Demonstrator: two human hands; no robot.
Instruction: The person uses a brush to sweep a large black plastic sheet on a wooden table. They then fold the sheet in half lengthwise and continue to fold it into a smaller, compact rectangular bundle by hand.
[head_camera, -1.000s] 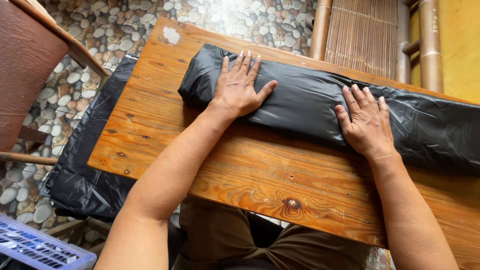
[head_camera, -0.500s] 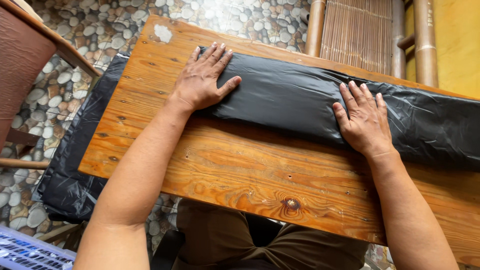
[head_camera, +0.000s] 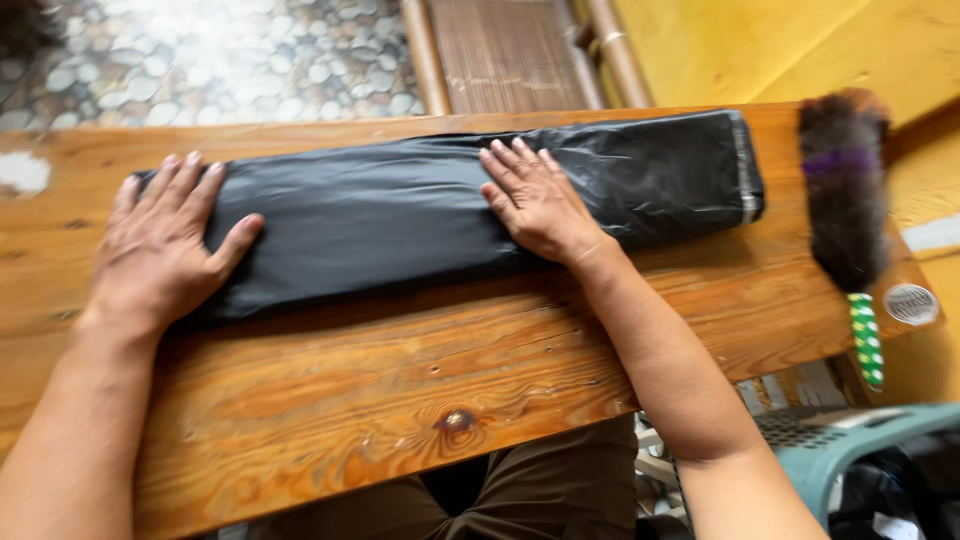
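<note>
Pressing flat is where things stand, I'd say: a long black plastic bag (head_camera: 450, 210), folded into a strip, lies across the far half of the wooden table (head_camera: 400, 400), running left to right. From the head view, the left hand (head_camera: 165, 245) rests palm-down on the strip's left end, fingers spread and released, gripping nothing. The right hand (head_camera: 535, 200) is also flat and open, pushing down near the middle. The bag's right end sits free, just beside a dark feather duster (head_camera: 845, 190) with a green-and-white handle. Any further fold probably needs both palms holding the crease tight so the slippery plastic doesn't spring open.
</note>
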